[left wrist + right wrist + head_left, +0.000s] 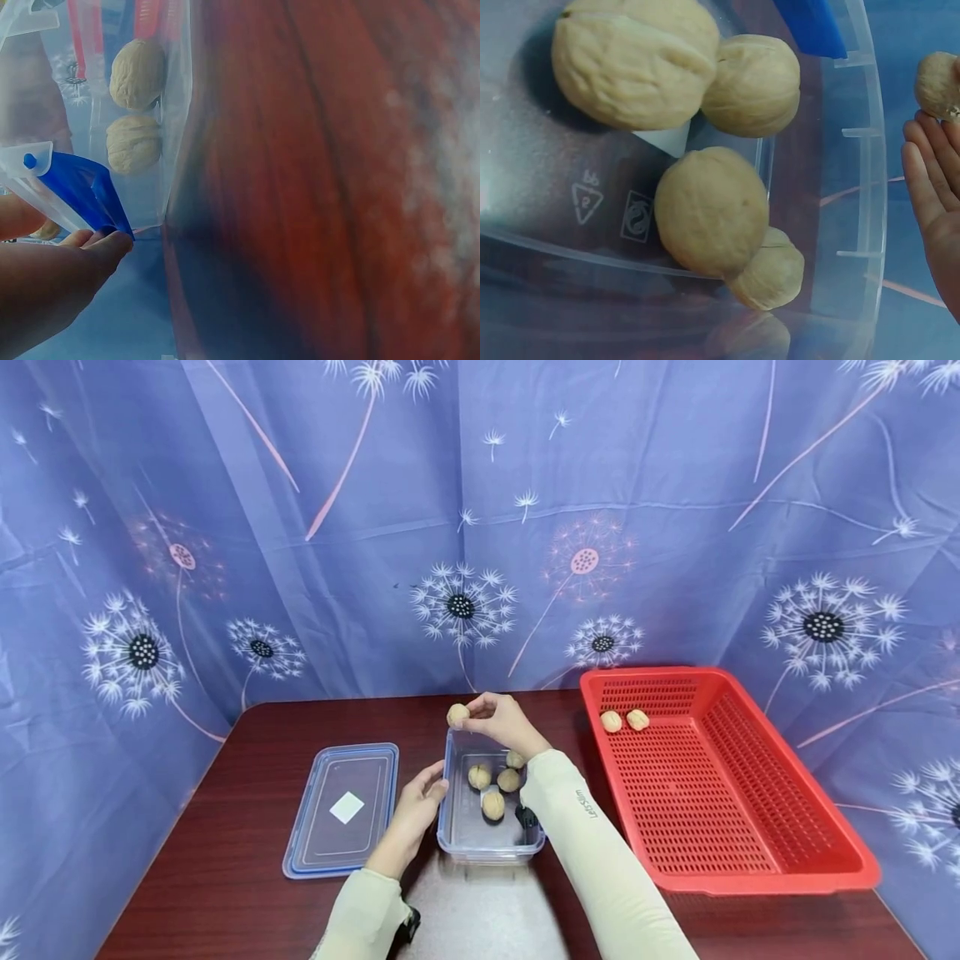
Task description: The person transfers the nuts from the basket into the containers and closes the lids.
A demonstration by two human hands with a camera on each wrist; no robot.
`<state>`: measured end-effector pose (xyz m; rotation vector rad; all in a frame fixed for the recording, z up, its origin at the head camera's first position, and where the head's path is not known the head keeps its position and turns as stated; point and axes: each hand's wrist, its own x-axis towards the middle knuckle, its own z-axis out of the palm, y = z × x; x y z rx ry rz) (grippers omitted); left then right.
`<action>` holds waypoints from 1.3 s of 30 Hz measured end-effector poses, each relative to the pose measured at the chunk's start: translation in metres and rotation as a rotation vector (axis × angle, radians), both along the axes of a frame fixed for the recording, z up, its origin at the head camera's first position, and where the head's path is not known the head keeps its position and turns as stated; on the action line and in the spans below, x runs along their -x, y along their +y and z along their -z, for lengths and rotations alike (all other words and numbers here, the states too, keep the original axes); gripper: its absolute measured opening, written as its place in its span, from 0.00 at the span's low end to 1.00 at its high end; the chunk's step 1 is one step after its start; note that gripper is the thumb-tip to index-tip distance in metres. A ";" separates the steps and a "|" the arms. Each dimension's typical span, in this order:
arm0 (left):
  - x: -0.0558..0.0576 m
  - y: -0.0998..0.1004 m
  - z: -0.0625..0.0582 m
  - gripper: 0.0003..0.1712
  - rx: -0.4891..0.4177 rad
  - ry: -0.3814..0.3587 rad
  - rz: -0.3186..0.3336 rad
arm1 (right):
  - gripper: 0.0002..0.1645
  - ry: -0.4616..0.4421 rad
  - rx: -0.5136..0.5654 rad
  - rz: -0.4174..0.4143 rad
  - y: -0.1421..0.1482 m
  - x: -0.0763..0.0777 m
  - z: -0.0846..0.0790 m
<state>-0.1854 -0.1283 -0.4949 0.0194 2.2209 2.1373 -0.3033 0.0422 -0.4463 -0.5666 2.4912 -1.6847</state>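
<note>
Between thumb and fingertips, my right hand (504, 724) pinches a walnut (458, 717) over the far left corner of a clear plastic container (491, 852). Several more walnuts (492, 805) lie on the container's floor; the right wrist view shows them from close up, with the held walnut (936, 84) at its right edge. At the container's left wall, my left hand (416, 802) holds the side near the rim. In the left wrist view its fingertips meet a blue latch strip (86, 191) on the container, and two walnuts (137, 75) show through the wall.
To the left lies a clear lid (330, 847) with a blue seal and a white square label (347, 807). A red perforated basket (750, 868) stands to the right with two walnuts (611, 721) in its far left corner. A blue dandelion-print curtain (375, 610) hangs behind the table.
</note>
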 end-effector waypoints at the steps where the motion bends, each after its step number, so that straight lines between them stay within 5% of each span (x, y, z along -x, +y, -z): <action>1: 0.000 0.000 -0.001 0.25 0.000 0.000 0.000 | 0.15 -0.001 -0.008 0.000 0.000 0.000 0.001; 12: 0.000 -0.002 -0.001 0.25 0.008 -0.001 -0.011 | 0.16 -0.029 -0.049 -0.004 0.001 -0.003 0.006; 19: -0.002 -0.002 0.001 0.26 0.006 0.073 0.010 | 0.17 -0.047 -0.026 -0.015 0.004 0.000 0.004; 31: 0.000 0.000 -0.003 0.26 0.008 -0.014 -0.012 | 0.15 0.022 -0.002 -0.106 0.005 0.000 -0.037; 39: -0.001 0.001 -0.002 0.26 0.024 -0.012 -0.007 | 0.15 0.054 -0.049 -0.075 0.026 0.005 -0.056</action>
